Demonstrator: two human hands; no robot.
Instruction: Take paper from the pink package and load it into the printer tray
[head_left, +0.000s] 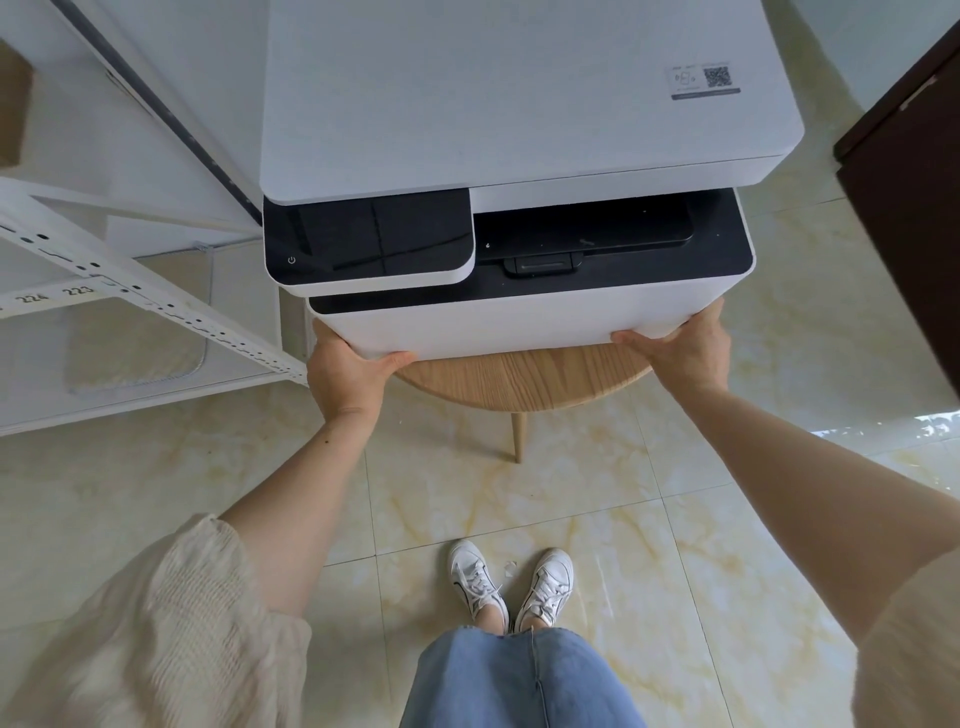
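Observation:
A white printer (519, 104) with a black control panel (369, 236) and a black output slot (587, 231) stands on a round wooden table (519, 371). Its lower front (493, 327) is a white panel, which may be the tray front; I cannot tell whether it is pulled out. My left hand (345, 371) grips the panel's bottom left corner, thumb along the lower edge. My right hand (685, 345) grips the bottom right corner the same way. No pink package and no paper show in this view.
A white metal shelf frame (156, 306) with number labels stands to the left, close to the printer. A dark brown cabinet (909, 208) is at the right edge. The floor is pale marbled tile, and my feet in white shoes (511, 584) are below the table.

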